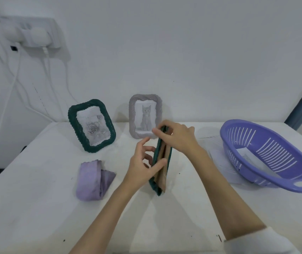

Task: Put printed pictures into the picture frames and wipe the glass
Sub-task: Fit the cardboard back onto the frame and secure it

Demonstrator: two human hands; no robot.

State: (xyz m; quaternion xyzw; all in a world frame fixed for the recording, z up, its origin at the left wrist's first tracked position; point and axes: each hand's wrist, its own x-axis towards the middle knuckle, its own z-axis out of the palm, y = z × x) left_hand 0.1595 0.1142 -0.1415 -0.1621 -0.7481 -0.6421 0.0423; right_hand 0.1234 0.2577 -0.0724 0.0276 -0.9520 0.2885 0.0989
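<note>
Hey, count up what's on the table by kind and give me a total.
Picture frames: 3: dark green rose frame, grey cat frame, dark green frame held by both hands
Cloths: 1: purple cloth
Baskets: 1: purple basket
Total: 5

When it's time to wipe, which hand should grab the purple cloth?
Probably the left hand: the purple cloth lies on its side of the green frame. The right hand pinches the frame's top, across from the cloth, and can steady it.
</note>
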